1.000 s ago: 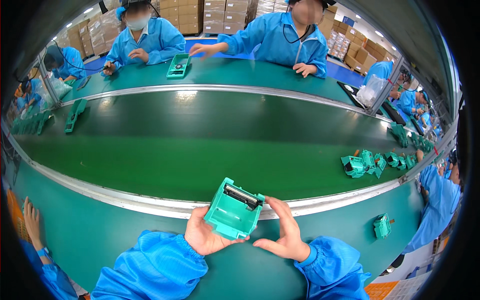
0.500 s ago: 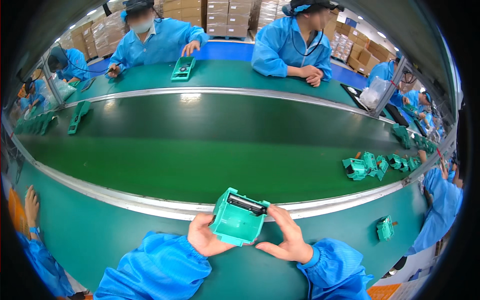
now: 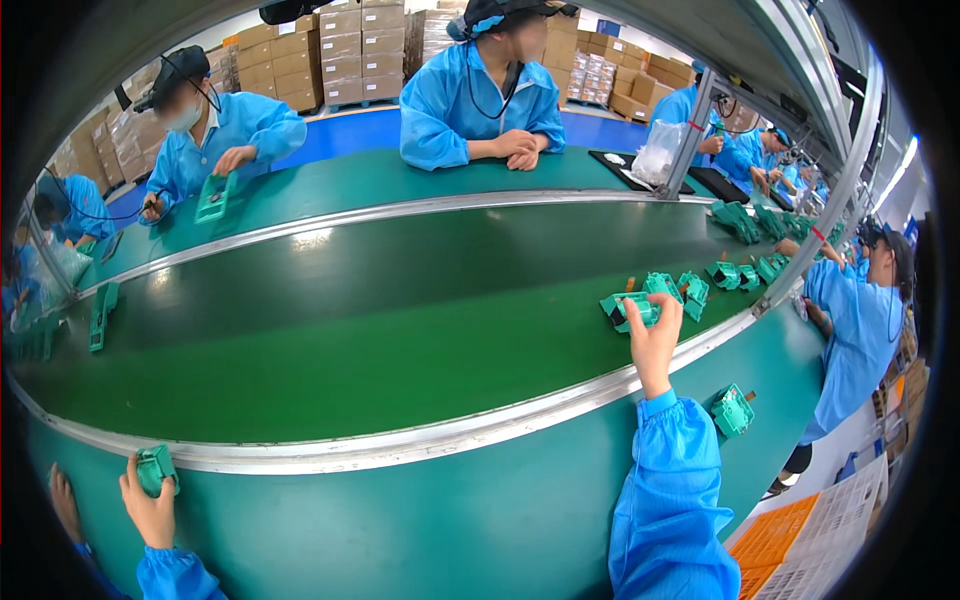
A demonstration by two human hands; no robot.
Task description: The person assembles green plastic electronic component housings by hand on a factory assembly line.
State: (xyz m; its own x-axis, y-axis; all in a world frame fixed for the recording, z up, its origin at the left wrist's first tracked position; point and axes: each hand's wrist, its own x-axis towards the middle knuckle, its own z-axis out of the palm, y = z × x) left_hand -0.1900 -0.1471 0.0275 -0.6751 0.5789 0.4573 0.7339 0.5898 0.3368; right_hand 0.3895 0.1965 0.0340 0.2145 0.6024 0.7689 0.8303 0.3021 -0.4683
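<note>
At the far left of the near table, my left hand [image 3: 150, 508] has its fingers and thumb around a small green plastic housing [image 3: 157, 470], just inside the metal rail. Out over the belt on the right, my right hand [image 3: 655, 335] grips another green plastic housing [image 3: 622, 312] with a dark part inside. Beside that one on the belt sit more green housings [image 3: 692, 292], some with orange-brown tabs sticking up. One single green housing [image 3: 733, 410] rests on the near table, to the right of my right forearm.
A metal rail [image 3: 440, 435] divides the near table from the green belt [image 3: 380, 350]. Another person's hand [image 3: 65, 505] lies left of mine. Across the belt, one co-worker holds a green frame [image 3: 214, 198]; another folds their arms. Orange and white crates [image 3: 800, 530] stand at lower right.
My view has swung right. The housing held in front of me has gone left with my left hand. My right hand has left it and reached out to a housing on the belt.
</note>
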